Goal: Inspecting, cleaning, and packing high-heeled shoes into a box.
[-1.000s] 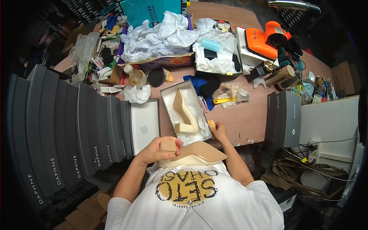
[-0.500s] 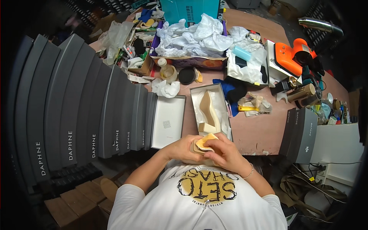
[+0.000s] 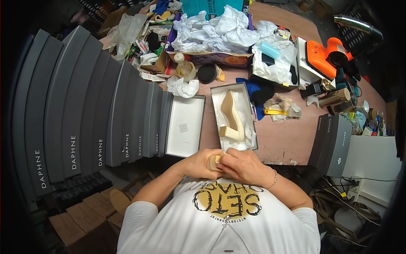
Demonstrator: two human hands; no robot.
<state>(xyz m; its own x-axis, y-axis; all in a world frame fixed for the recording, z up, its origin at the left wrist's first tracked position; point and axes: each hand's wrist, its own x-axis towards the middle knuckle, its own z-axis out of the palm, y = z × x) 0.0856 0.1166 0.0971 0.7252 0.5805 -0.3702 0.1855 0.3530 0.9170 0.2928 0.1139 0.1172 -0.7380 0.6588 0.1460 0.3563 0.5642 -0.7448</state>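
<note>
Close to my body, my left hand (image 3: 195, 164) is closed around a beige high-heeled shoe, of which mainly the blocky heel (image 3: 213, 163) shows; my fingers cover the rest. My right hand (image 3: 247, 166) presses against it with bent fingers, pinching a yellow sponge pad that is mostly hidden now. Just beyond both hands, a matching beige block-heeled shoe (image 3: 231, 113) lies on white tissue in an open grey shoebox (image 3: 215, 98). To its left sits a white-lined box lid (image 3: 186, 137).
Grey shoeboxes (image 3: 76, 110) stand in a long row at left, several more (image 3: 332, 144) at right. Behind are a carton of crumpled tissue (image 3: 211, 36), a bottle (image 3: 185, 67), a black round lid (image 3: 207, 74), a yellow-handled brush (image 3: 277, 112) and an orange device (image 3: 317, 57).
My right fingers have turned and shifted left over the heel, so the yellow sponge pad, plainly visible before, is now mostly covered. The view has tilted slightly; the boxed shoe stays put.
</note>
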